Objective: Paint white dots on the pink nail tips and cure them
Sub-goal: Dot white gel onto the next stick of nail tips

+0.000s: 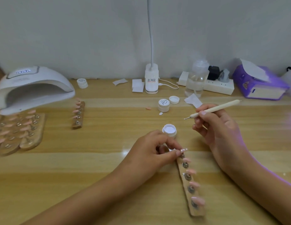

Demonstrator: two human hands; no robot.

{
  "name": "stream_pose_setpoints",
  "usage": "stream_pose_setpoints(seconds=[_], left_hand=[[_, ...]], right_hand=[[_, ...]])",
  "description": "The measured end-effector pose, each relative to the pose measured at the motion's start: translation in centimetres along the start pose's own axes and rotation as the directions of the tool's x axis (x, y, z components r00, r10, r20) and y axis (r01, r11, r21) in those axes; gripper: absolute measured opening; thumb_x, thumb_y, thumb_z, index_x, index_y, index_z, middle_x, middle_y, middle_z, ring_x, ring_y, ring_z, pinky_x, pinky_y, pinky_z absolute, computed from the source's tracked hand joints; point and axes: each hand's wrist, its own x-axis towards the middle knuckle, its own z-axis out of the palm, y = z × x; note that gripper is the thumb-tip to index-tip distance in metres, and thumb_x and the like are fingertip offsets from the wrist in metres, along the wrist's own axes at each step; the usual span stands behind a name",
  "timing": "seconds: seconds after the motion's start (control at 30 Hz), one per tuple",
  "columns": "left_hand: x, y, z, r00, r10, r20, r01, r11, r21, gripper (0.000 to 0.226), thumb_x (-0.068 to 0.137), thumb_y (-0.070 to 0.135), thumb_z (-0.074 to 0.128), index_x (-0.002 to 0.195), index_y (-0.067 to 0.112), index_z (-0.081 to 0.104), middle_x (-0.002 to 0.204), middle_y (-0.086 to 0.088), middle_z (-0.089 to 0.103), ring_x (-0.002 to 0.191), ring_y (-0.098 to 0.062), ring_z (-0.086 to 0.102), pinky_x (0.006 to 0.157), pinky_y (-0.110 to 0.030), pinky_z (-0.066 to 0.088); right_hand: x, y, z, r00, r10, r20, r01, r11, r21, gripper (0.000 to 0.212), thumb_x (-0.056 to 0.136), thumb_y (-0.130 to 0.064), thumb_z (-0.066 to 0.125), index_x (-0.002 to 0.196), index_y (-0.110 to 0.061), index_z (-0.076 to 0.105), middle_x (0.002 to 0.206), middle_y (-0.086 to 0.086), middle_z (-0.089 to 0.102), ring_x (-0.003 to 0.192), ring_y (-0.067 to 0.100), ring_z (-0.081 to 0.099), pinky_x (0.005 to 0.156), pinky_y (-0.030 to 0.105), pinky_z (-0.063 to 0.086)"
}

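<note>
A wooden strip [190, 189] carrying several pink nail tips lies on the table in front of me. My left hand [151, 153] pinches the strip's far end, where the top tip [183, 149] shows white dots. My right hand [213, 125] holds a cream dotting pen [218, 108], its metal point aimed left above an open jar of white gel [169, 129]. The white curing lamp [32, 88] stands at the far left.
More strips with pink tips [19, 129] lie under and before the lamp; another strip [78, 115] sits to its right. A closed jar [163, 105], a loose lid [174, 99], a lamp base [151, 80], a clear bottle [196, 77], a power strip [219, 86] and a purple box [260, 85] line the back.
</note>
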Motion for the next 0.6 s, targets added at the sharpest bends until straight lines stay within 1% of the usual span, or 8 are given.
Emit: stream_pose_setpoints(seconds=[0.1, 0.17, 0.2, 0.27, 0.37, 0.47, 0.53, 0.6], left_hand=[[-0.5, 0.0, -0.4, 0.999, -0.016, -0.029, 0.016, 1.0, 0.004, 0.013, 0.077, 0.02, 0.079, 0.076, 0.031, 0.072, 0.082, 0.013, 0.058, 0.06, 0.002, 0.047, 0.058, -0.007, 0.036], [-0.9, -0.1, -0.5, 1.0, 0.002, 0.003, -0.003, 0.999, 0.052, 0.013, 0.077, 0.022, 0.078, 0.078, 0.033, 0.071, 0.081, 0.014, 0.058, 0.061, 0.002, 0.048, 0.058, -0.008, 0.036], [-1.1, -0.2, -0.6, 1.0, 0.01, 0.027, -0.012, 0.998, 0.062, 0.012, 0.078, 0.025, 0.078, 0.08, 0.035, 0.072, 0.08, 0.014, 0.057, 0.062, 0.001, 0.047, 0.059, -0.008, 0.035], [-1.3, -0.1, -0.7, 0.997, 0.018, 0.071, -0.021, 0.999, 0.042, 0.011, 0.078, 0.027, 0.077, 0.085, 0.036, 0.074, 0.079, 0.016, 0.056, 0.062, 0.001, 0.047, 0.06, -0.009, 0.035], [-1.2, 0.0, -0.4, 0.994, 0.021, 0.107, -0.026, 0.999, 0.044, 0.016, 0.075, 0.031, 0.077, 0.09, 0.036, 0.074, 0.079, 0.02, 0.056, 0.064, 0.002, 0.051, 0.061, -0.008, 0.036], [-1.0, 0.0, 0.1, 0.993, 0.022, 0.116, -0.037, 0.991, 0.128, 0.027, 0.068, 0.051, 0.067, 0.094, 0.043, 0.067, 0.085, 0.019, 0.056, 0.07, 0.004, 0.053, 0.063, -0.011, 0.036], [-0.9, 0.0, 0.3, 0.994, 0.02, 0.111, -0.04, 0.982, 0.186, 0.037, 0.062, 0.063, 0.057, 0.095, 0.046, 0.061, 0.089, 0.02, 0.055, 0.074, 0.005, 0.05, 0.063, -0.012, 0.034], [-0.8, 0.2, 0.5, 0.995, 0.008, 0.102, -0.032, 0.971, 0.236, 0.035, 0.059, 0.069, 0.05, 0.087, 0.05, 0.057, 0.088, 0.026, 0.053, 0.077, 0.008, 0.049, 0.062, -0.011, 0.034]], right_hand=[[-0.3, -0.1, 0.1, 0.994, -0.105, 0.042, 0.111, 0.976, -0.189, 0.018, 0.093, -0.003, 0.056, 0.091, -0.019, 0.065, 0.072, -0.007, 0.067, 0.068, 0.004, 0.058, 0.069, 0.017, 0.051], [-0.3, -0.2, 0.0, 0.981, -0.161, 0.108, 0.186, 0.938, -0.291, 0.01, 0.092, -0.012, 0.059, 0.095, -0.018, 0.065, 0.073, -0.01, 0.066, 0.069, 0.002, 0.057, 0.069, 0.014, 0.049], [-0.2, -0.2, 0.0, 0.978, -0.167, 0.125, 0.199, 0.925, -0.323, 0.009, 0.09, -0.018, 0.06, 0.096, -0.017, 0.066, 0.074, -0.012, 0.066, 0.07, 0.001, 0.057, 0.069, 0.013, 0.048], [0.2, -0.1, -0.1, 0.978, -0.166, 0.125, 0.2, 0.914, -0.353, 0.016, 0.086, -0.026, 0.059, 0.095, -0.016, 0.068, 0.079, -0.012, 0.066, 0.071, 0.001, 0.057, 0.069, 0.013, 0.047], [0.6, 0.3, -0.2, 0.983, -0.138, 0.122, 0.171, 0.928, -0.331, 0.019, 0.087, -0.027, 0.056, 0.094, -0.018, 0.07, 0.081, -0.004, 0.067, 0.074, 0.005, 0.058, 0.07, 0.016, 0.048], [0.5, 0.7, -0.5, 0.985, -0.104, 0.141, 0.147, 0.926, -0.348, 0.017, 0.087, -0.027, 0.057, 0.096, -0.024, 0.072, 0.08, -0.001, 0.066, 0.075, 0.007, 0.057, 0.071, 0.018, 0.048], [0.5, 0.8, -0.5, 0.986, -0.102, 0.134, 0.144, 0.923, -0.356, 0.011, 0.09, -0.025, 0.063, 0.096, -0.027, 0.072, 0.078, -0.002, 0.067, 0.074, 0.004, 0.057, 0.071, 0.016, 0.047], [0.7, 0.9, -0.3, 0.986, -0.113, 0.123, 0.152, 0.913, -0.379, 0.013, 0.088, -0.026, 0.061, 0.096, -0.027, 0.072, 0.075, -0.002, 0.066, 0.072, 0.003, 0.058, 0.07, 0.015, 0.047]])
